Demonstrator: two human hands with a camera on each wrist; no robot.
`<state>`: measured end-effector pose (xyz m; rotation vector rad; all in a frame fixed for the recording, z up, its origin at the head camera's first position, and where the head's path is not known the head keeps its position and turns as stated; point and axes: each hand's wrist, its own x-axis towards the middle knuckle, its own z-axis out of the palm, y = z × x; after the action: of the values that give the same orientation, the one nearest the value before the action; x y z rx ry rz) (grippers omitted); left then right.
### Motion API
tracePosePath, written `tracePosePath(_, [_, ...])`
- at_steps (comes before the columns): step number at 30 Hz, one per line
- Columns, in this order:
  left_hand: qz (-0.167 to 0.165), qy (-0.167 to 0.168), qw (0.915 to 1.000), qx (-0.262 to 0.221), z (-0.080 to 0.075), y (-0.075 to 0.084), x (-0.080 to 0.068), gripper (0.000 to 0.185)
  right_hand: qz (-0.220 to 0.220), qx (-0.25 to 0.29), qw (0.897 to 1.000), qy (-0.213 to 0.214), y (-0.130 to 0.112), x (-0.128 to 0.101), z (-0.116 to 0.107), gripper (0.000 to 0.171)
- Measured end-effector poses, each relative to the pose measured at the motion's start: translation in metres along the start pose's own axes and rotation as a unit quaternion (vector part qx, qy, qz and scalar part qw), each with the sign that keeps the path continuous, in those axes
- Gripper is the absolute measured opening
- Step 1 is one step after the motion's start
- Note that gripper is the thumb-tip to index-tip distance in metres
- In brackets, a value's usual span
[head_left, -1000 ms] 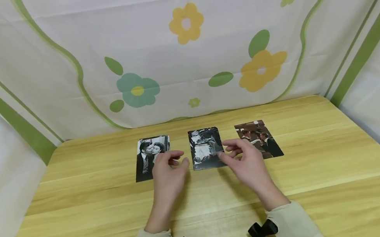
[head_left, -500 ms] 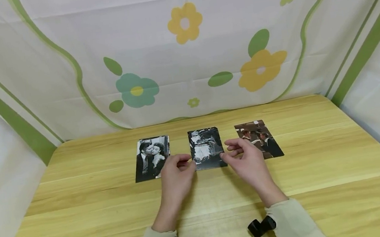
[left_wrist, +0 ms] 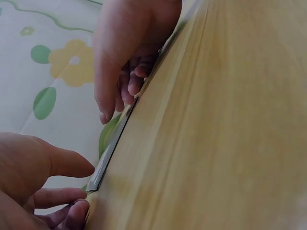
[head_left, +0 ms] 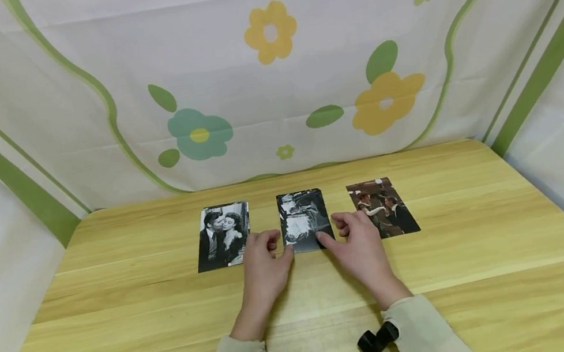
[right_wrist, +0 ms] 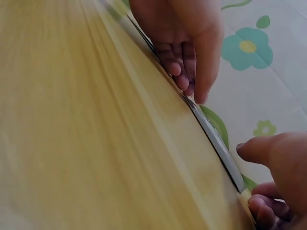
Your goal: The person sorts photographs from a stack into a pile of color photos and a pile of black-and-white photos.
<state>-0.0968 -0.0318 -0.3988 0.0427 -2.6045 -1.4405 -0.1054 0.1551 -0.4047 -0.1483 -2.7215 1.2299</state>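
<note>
— Where's the middle photo [head_left: 304, 220]?

— Flat on the tabletop [head_left: 478, 246], between the black-and-white photo [head_left: 223, 236] and the colour photo [head_left: 382, 207]. I see my left hand [head_left: 263, 266] at its near-left corner and my right hand [head_left: 358, 247] at its near-right corner.

— And the fingers?

— Loosely curled on both hands, tips at the photo's edge. Whether they've pinched it, I can't tell.

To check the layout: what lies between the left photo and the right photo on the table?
In the head view, the middle photo lies between them, with both hands at its near corners.
</note>
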Motion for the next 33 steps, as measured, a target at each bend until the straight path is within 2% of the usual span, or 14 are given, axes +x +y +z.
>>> tracePosePath(10, [0.006, -0.014, 0.9996, 0.022, 0.0027, -0.0018, 0.0033, 0.041, 0.001, -0.046, 0.999, -0.001, -0.0041, -0.0036, 0.0027, 0.063])
tracePosePath(17, [-0.002, -0.005, 0.9997, 0.024, 0.0056, -0.0004, 0.0011, 0.042, 0.002, -0.051, 0.999, -0.001, -0.0042, -0.0044, 0.0051, 0.063])
tracePosePath(24, [-0.005, 0.012, 0.9999, -0.008, 0.0062, 0.0004, 0.0005, 0.041, 0.000, -0.031, 1.000, 0.007, -0.0033, -0.0051, 0.0063, 0.061])
tracePosePath(33, [0.006, 0.035, 0.9986, -0.039, 0.0040, 0.0023, 0.0006, 0.036, 0.012, 0.030, 0.999, 0.004, -0.0063, -0.0052, 0.0033, 0.060])
